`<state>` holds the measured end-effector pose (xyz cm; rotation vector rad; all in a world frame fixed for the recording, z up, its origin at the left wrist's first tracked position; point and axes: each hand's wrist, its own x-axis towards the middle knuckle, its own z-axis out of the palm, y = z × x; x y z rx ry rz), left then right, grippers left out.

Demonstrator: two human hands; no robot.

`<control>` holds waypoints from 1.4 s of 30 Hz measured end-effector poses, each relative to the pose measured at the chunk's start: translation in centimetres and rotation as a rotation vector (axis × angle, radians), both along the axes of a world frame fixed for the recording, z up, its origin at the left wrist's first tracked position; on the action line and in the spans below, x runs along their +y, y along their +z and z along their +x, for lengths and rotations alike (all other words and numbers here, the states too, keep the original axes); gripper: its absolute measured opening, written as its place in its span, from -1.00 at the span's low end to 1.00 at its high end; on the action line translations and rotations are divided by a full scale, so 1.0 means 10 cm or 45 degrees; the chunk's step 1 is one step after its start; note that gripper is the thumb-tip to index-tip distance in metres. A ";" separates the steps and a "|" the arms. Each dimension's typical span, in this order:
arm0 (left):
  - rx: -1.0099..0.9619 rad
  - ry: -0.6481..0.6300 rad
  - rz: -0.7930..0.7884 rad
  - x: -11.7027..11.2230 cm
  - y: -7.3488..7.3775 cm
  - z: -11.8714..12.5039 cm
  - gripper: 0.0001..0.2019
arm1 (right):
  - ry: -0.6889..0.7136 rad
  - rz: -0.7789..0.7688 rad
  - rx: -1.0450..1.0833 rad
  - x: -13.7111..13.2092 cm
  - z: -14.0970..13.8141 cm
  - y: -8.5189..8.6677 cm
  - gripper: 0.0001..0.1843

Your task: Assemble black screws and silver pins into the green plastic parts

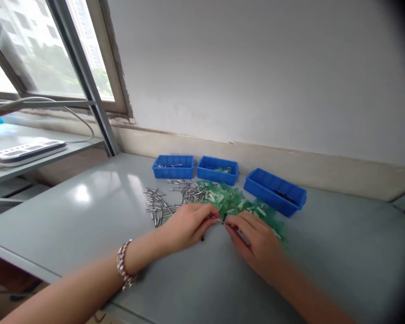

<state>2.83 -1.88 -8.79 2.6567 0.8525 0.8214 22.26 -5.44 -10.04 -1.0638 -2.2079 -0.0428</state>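
Note:
My left hand (189,227) and my right hand (253,243) meet at the middle of the grey table, their fingertips close together. Between them, a thin metal pin (216,219) runs from my left fingers toward my right, and a small black part (224,218) stands near its end. Both hands seem to pinch this small assembly, though my fingers partly hide it. Another black piece (202,237) shows below my left hand. A loose pile of metal rivets (160,204) lies by my left hand, and green plastic-wrapped pieces (231,200) spread behind both hands.
Three blue plastic bins stand along the wall: one with metal pins (173,167), one with green pieces (218,170), and one with black parts (275,192). A white power strip (27,152) sits on a shelf at the left, below a window (50,49).

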 end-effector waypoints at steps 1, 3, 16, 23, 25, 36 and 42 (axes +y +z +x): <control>0.010 -0.004 0.002 0.00 -0.01 0.00 -0.85 | -0.004 0.028 -0.005 0.00 0.00 0.00 -0.82; 0.027 -0.008 0.011 0.01 -0.02 -0.01 -0.84 | -0.011 0.075 -0.013 0.00 0.00 0.00 -0.82; 0.117 -0.021 0.025 0.01 0.00 -0.02 -0.81 | -0.014 0.101 -0.015 -0.01 0.01 0.02 -0.80; 0.110 -0.029 0.039 -0.01 0.03 -0.01 -0.80 | -0.017 0.105 -0.021 0.00 0.01 0.02 -0.81; 0.101 -0.028 0.042 -0.01 0.04 -0.01 -0.80 | -0.021 0.103 -0.030 0.01 0.01 0.01 -0.80; 0.062 -0.034 0.042 -0.02 0.03 0.00 -0.80 | -0.015 0.059 -0.055 0.01 0.02 0.00 -0.81; 0.051 -0.037 0.069 -0.03 0.04 0.00 -0.81 | 0.008 0.016 -0.068 0.01 0.01 -0.01 -0.79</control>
